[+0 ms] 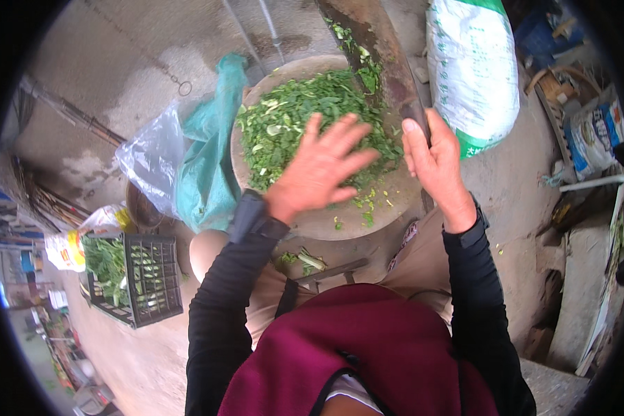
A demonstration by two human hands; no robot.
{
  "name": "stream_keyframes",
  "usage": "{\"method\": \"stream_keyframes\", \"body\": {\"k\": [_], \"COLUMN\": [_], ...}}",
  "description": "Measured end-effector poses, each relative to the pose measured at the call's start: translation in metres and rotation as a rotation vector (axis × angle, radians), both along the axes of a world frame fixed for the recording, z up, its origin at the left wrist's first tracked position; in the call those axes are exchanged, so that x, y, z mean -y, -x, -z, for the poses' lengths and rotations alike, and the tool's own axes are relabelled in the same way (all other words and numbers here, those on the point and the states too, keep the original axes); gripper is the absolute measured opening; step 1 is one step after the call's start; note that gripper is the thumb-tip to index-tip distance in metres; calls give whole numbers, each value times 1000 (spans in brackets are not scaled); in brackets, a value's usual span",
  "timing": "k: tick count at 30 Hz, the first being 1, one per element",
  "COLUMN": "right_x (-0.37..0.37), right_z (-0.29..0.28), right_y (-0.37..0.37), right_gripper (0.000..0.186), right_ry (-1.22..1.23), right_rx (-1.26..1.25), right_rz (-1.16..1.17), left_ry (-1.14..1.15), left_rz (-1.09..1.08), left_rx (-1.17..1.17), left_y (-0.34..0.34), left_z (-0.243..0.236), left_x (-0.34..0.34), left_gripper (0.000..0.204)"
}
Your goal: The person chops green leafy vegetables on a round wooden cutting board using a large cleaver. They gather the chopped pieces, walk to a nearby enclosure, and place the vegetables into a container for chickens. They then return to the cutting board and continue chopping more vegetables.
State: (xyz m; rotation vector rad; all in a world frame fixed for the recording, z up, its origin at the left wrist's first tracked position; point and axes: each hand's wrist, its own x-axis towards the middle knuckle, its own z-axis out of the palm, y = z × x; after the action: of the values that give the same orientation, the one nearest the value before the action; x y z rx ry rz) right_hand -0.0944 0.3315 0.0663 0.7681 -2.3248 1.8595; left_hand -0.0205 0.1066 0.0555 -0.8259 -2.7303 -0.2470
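A heap of chopped leafy greens (291, 111) covers most of a round chopping block (388, 204) in front of me. Over the right part of the heap, my left hand (326, 163) is open with its fingers spread; whether it touches the leaves I cannot tell. My right hand (433, 156) is closed round the dark handle of a large, long-bladed chopping knife (388, 59). The brown-stained blade points away from me past the block's far right edge, and bits of greens lie along its left side.
Left of the block hang a teal plastic sheet (204, 180) and a clear plastic bag (152, 159). A black crate (156, 277) of whole greens stands at lower left. A full white-and-green sack (475, 69) lies far right. Cut stems (312, 261) lie below the block.
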Motion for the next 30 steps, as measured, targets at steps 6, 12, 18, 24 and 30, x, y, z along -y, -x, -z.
{"method": "stream_keyframes", "body": {"k": [6,12,18,24,30], "right_x": [-16,-16,18,-1,9], "right_z": [-12,-15,3,-9,45], "right_y": [6,13,35,23,31], "right_gripper": [28,31,37,34,32], "right_ry": [-56,-152,-421,-273,-321], "right_rx": [-96,-209,-206,-252,-89], "right_rz": [37,83,-13,-35,-96], "left_ry": [234,-372,-396,-449,-235], "left_rz": [-68,-276,-335,-468,-352], "left_rx": [195,2,-105,-179,-175], "left_y": [52,60,50,42,39], "left_z": [2,-5,9,10,-12], "left_x": [-31,39,56,66,42], "left_gripper": [53,40,37,32,46]}}
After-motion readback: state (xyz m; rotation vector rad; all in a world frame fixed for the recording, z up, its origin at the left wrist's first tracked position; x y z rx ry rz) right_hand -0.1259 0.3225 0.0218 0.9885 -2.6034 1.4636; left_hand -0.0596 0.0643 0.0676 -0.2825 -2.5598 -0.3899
